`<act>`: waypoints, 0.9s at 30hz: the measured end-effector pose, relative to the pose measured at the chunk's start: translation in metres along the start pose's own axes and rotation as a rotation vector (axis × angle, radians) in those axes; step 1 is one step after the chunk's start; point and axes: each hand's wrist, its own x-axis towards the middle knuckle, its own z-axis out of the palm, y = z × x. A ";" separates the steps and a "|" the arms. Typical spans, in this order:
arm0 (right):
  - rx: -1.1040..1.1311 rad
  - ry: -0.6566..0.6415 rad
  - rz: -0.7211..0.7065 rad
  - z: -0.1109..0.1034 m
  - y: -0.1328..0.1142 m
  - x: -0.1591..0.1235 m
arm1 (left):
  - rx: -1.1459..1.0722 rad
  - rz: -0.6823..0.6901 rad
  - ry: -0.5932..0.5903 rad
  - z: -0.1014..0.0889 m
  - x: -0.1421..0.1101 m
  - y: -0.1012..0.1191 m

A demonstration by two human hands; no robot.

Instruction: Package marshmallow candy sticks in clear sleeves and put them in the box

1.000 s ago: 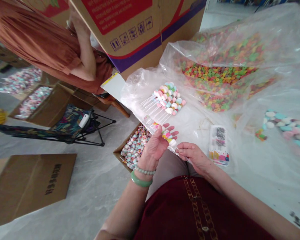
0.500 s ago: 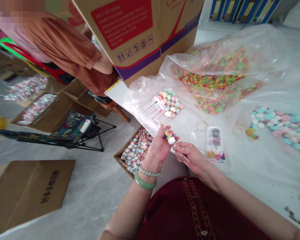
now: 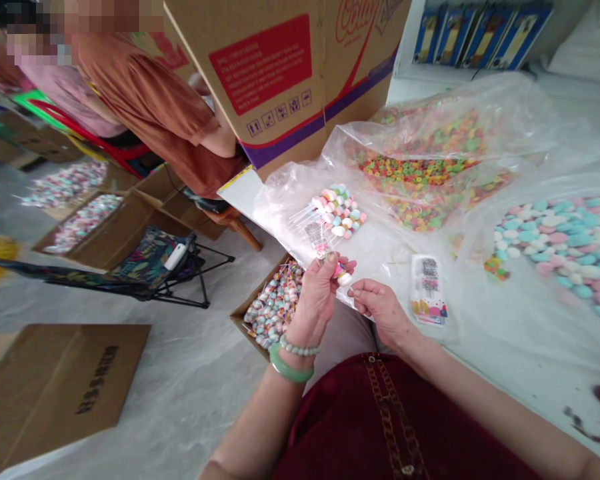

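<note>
Clockwise from the hands, a carton [image 3: 237, 319] at eight o'clock holds wrapped candy skewers [image 3: 275, 303]; a clear plastic bag [image 3: 339, 141] at one o'clock holds colourful candy rings [image 3: 423, 170]. Between the hands is one candy skewer [image 3: 345, 279], its white end piece showing. The left hand [image 3: 321, 285] curls around its head, thumb on top; the right hand [image 3: 380, 305], at four o'clock, pinches the stick end.

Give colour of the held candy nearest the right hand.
White candy; shows best in the head view.
</note>
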 end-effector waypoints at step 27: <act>-0.016 0.073 0.009 -0.011 0.001 0.017 | -0.084 -0.147 0.013 -0.016 0.023 -0.006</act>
